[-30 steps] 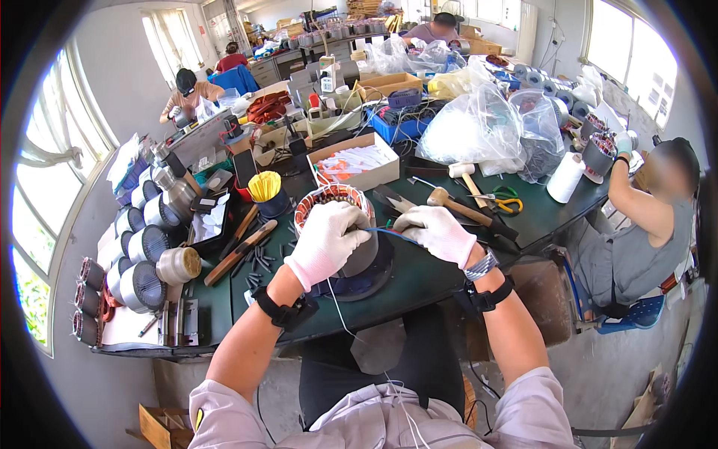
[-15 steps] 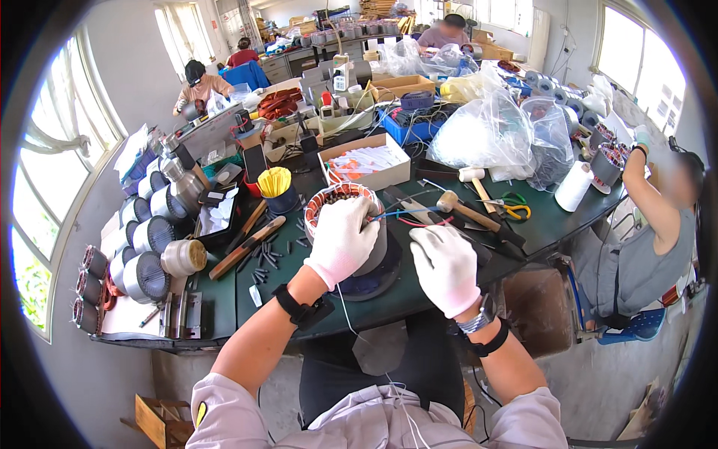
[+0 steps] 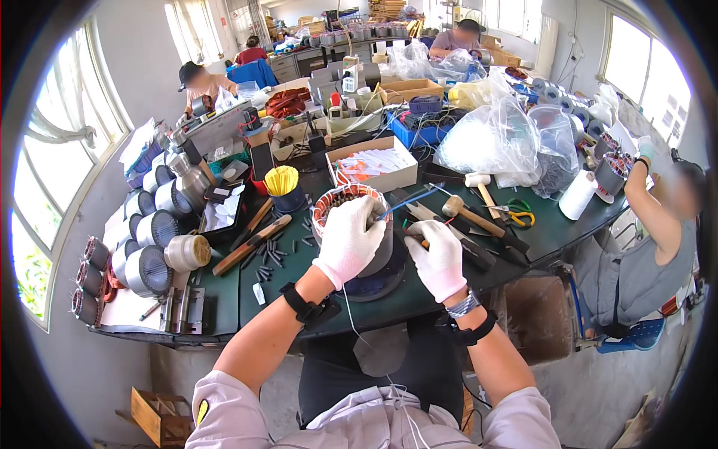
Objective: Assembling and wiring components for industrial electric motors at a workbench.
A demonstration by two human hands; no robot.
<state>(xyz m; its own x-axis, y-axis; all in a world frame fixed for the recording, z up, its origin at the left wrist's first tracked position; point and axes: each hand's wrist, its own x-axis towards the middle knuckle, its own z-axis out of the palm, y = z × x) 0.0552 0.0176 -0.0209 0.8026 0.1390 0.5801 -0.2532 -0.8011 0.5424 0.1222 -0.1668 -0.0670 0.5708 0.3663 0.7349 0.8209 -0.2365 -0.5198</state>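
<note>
A motor stator [image 3: 323,200] with copper windings and white lacing stands upright on a dark round base [image 3: 374,288] in front of me. My left hand [image 3: 348,239], in a white glove, lies over its right side, fingers closed on a blue wire [image 3: 404,202] that runs out to the right. Beside the stator is my right hand [image 3: 436,262], also gloved and curled closed. A small orange bit [image 3: 425,244] shows at its fingers; what it belongs to is hidden. A white cord [image 3: 350,310] hangs below my left hand.
Left lie a wooden-handled tool [image 3: 250,245], short black sleeves [image 3: 271,254] and several grey motor housings [image 3: 153,268]. Behind are a cup of yellow strips [image 3: 282,182] and a white box [image 3: 374,168]. To the right are mallets [image 3: 479,217], scissors [image 3: 520,213] and a seated co-worker [image 3: 636,247].
My right hand has moved slightly left, closer to the stator, and its fingers have curled in. The red wire that stretched between my hands now shows only near the right hand. The view has shifted slightly.
</note>
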